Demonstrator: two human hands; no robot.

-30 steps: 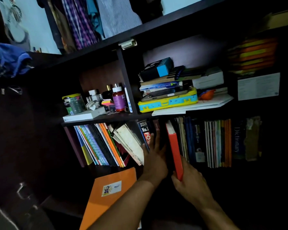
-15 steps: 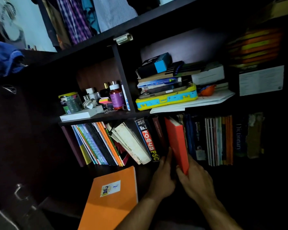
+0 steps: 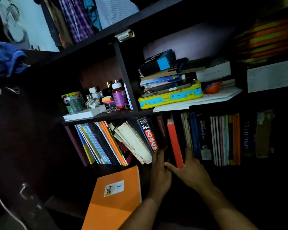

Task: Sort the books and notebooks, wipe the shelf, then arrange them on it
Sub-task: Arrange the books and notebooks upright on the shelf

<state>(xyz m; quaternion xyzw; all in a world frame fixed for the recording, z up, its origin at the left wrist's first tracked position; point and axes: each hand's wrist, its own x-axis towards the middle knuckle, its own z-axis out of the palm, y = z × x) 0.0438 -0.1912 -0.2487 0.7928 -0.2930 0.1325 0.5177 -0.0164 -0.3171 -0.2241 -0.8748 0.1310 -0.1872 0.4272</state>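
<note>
A red book (image 3: pixel 174 141) stands upright in the lower shelf row, between dark books and a blue-spined group. My right hand (image 3: pixel 188 170) grips its bottom end, thumb on the left, fingers on the right. My left hand (image 3: pixel 160 171) rests with straight fingers against the dark books beside the "FOCUS" book (image 3: pixel 149 133). Leaning notebooks (image 3: pixel 103 143) and worn white books (image 3: pixel 133 141) fill the left of the row. More upright books and a dictionary (image 3: pixel 246 136) stand to the right.
An orange notebook (image 3: pixel 115 196) lies below the row. On the shelf board (image 3: pixel 96 117) above stand bottles, a tin and a white box. Right of the divider lies a stack on a yellow-blue case (image 3: pixel 170 98). Clothes hang on top.
The red book went from tilted and pulled out to upright and pushed deeper into the row. My left hand dropped from the book spines to their lower ends.
</note>
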